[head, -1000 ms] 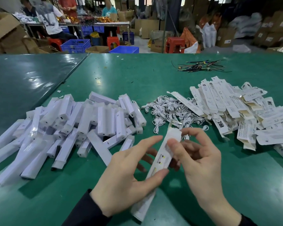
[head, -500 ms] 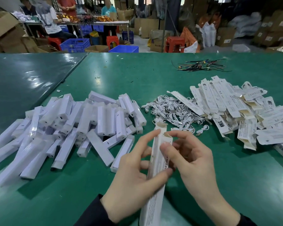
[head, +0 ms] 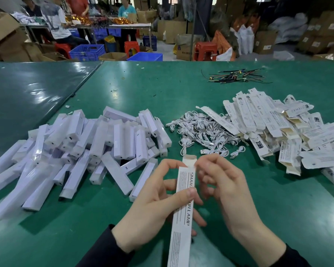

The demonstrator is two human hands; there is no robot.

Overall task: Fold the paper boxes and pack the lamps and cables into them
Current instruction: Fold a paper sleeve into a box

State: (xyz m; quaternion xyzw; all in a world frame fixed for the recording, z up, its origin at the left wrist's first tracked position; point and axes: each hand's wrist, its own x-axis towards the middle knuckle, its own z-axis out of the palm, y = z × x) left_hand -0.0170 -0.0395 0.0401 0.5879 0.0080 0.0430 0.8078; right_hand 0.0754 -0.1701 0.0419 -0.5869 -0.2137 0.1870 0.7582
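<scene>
The green work table (head: 181, 89) spans the whole foreground. On its left side lies a large loose heap of white lamps (head: 81, 151), bars piled across one another at mixed angles. On the right side is a spread of flat unfolded boxes (head: 274, 124), printed faces up, overlapping. Between the two heaps sits a tangle of white cables (head: 202, 132), its right edge touching the flat boxes. Farther back, well apart from these, lies a small bundle of dark wires (head: 237, 77).

At the near edge, one long paper box (head: 183, 212) is held above the table, lengthwise away from the person, its printed side up and its far-end flap (head: 189, 160) standing open. The left hand (head: 158, 209) grips the box at mid-length, thumb pressed across the top face, fingers curled beneath. The right hand (head: 226, 191) is at the far end, fingers bent and pinched at the flap's edge; motion blur hides the exact contact.
</scene>
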